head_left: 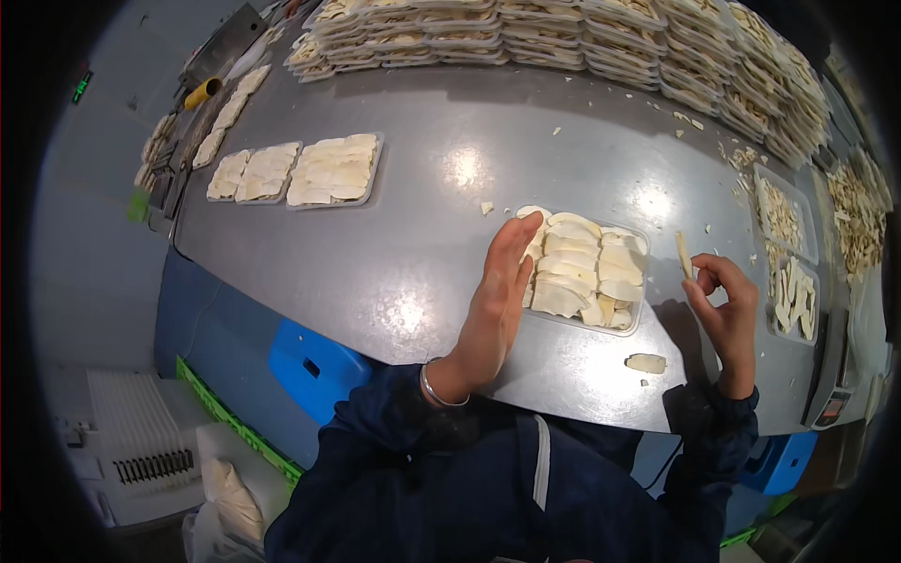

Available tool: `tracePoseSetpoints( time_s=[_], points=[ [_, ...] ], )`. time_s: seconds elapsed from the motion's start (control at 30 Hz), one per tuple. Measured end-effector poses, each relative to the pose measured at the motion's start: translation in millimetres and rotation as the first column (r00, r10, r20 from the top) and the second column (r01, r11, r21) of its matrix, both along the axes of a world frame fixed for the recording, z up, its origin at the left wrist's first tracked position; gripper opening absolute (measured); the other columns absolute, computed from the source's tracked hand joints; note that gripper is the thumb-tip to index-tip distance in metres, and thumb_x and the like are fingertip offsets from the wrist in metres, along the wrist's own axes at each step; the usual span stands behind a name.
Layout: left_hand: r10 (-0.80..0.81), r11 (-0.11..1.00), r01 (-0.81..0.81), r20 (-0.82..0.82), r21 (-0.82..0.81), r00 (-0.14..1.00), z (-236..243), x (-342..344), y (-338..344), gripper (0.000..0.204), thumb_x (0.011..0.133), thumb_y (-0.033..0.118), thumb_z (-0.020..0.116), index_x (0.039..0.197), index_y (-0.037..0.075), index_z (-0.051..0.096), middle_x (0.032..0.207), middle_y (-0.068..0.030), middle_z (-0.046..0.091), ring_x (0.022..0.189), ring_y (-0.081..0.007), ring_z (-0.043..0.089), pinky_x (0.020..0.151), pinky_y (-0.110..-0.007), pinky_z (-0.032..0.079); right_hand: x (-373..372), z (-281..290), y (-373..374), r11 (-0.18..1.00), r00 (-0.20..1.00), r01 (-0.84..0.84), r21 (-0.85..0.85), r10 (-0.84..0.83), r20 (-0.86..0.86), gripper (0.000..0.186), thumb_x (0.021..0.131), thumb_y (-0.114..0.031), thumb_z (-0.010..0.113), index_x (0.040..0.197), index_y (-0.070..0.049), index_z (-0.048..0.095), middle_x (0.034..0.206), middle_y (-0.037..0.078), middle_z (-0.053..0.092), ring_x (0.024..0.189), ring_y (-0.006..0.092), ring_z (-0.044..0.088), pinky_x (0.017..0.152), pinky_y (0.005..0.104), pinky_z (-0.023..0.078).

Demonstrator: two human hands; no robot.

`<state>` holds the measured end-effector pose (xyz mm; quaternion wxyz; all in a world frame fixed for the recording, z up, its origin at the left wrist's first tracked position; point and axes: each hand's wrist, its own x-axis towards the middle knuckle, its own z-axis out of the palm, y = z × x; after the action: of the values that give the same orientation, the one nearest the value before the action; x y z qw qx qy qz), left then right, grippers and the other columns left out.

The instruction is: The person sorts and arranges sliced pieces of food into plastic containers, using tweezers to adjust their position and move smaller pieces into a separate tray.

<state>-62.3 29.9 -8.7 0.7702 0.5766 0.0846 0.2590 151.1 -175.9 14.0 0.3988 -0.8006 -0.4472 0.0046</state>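
Observation:
A clear plastic tray [582, 281] holds pale flat slices laid in overlapping columns on the steel table [450, 253]. My left hand [497, 300] stands upright along the tray's left side with fingers stretched out; whether it touches the slices I cannot tell. To the right of the tray, my right hand [727, 314] pinches a thin pale slice [685, 253] on edge between thumb and finger. A loose slice [646, 362] lies below the tray, near the front edge, among small scraps.
Filled trays [333, 169] sit at the left, with tall tray stacks [450, 38] along the back. At right are trays of loose pieces [779, 220] and a scale [835, 394]. Blue stools [314, 366] are under the table's front edge. A yellow cylinder [202, 94] lies back left.

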Motion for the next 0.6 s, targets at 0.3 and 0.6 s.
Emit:
tracePoseSetpoints(
  time_s=[0.3,0.6],
  points=[
    [-0.005,1.000,0.005,-0.033,0.007,0.999,-1.1,6.9,1.6,0.070,0.101,0.061,0.022,0.156,0.017,0.019,0.162,-0.0133,0.019,0.152,-0.0280,0.008,0.120,-0.053,0.000,-0.1,-0.6,-1.3,1.000,1.000,-0.017,0.021,0.017,0.000,0.025,0.077,0.002,0.074,0.102,0.001,0.067,0.073,0.004,0.059,0.063,0.0100,0.052,0.060,0.0236,0.044],
    [-0.033,0.999,0.034,-0.051,0.016,0.998,-1.3,8.4,1.5,0.069,0.101,0.059,0.022,0.155,0.017,0.021,0.161,-0.0150,0.020,0.152,-0.0295,0.008,0.120,-0.054,0.000,-0.3,-0.5,-0.8,1.000,0.999,-0.029,0.002,0.029,-0.015,0.026,0.078,0.001,0.075,0.102,0.001,0.067,0.073,0.004,0.060,0.063,0.0107,0.053,0.060,0.0239,0.044]
  ],
)
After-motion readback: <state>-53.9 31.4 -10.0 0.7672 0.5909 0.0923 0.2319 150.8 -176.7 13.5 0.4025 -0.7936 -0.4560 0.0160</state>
